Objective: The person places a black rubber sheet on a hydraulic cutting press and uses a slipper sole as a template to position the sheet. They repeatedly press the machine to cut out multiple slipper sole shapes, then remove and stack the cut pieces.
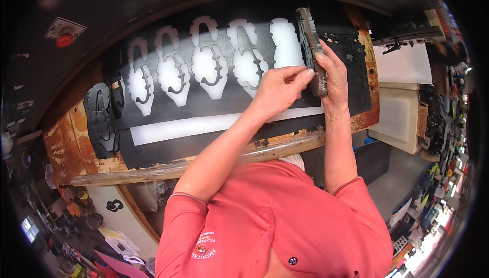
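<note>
- From the head view, a person in a coral-red short-sleeved shirt [275,222] leans over a worn, rust-stained cutting board [71,140] under the dark arch of a press.
- A large black sheet of thin material [204,110] lies flat across the board, with a row of five shoe-part shapes already cut out of it, white showing through each hole.
- The first four holes still hold thin curved black strips inside them; the fifth, nearest the hands, is a plain white opening [285,43].
- The dark metal cutting die [311,48], a narrow, thick-edged frame, stands on the sheet just right of that fifth opening, at the sheet's upper right part, running away from the person.
- The right hand [331,74] is wrapped around the near end of the die, fingers clenched on its edge.
- The left hand [280,87] is pinched shut against the die's left side, fingertips touching it beside the right hand.
- A long white strip [193,127] shows through a slot along the sheet's lower part.
- A stack of cut black pieces [99,120] sits at the left end of the board, touching the sheet's edge.
- A rough wooden rail [168,168] runs along the board's near edge.
- A red round button [64,40] sits on the machine, upper left.
</note>
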`<state>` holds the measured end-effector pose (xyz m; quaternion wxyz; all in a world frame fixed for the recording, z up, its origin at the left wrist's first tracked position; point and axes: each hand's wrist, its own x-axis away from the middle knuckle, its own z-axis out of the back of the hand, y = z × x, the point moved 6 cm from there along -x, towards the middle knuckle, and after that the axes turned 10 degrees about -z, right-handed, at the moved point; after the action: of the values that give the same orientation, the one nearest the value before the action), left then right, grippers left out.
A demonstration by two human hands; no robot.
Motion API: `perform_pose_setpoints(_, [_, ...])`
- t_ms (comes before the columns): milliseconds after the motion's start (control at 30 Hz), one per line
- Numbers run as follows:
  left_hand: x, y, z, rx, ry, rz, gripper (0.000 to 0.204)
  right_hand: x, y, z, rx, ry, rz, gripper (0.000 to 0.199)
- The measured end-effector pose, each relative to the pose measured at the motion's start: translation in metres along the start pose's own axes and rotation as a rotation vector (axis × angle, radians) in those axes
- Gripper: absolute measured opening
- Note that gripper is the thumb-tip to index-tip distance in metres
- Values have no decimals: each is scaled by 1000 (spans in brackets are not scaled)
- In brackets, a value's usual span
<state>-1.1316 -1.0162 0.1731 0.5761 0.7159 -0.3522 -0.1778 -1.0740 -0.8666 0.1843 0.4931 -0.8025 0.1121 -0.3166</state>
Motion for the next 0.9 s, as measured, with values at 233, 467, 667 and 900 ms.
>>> perform_pose_setpoints(233, [-15,-1,-17,-7,-12,-70,67,-2,0,5,-40,-60,-32,62])
perform_pose_setpoints(467, [-5,-7,10,-84,128,-108,27,3,-4,0,-18,-19,-23,65])
perform_pose_setpoints(667, [24,7,52,-322,333,-156,25,3,-1,-3,51,31,-2,67])
perform_pose_setpoints(900, [99,33,153,-265,627,-124,24,4,1,-2,118,71,45,65])
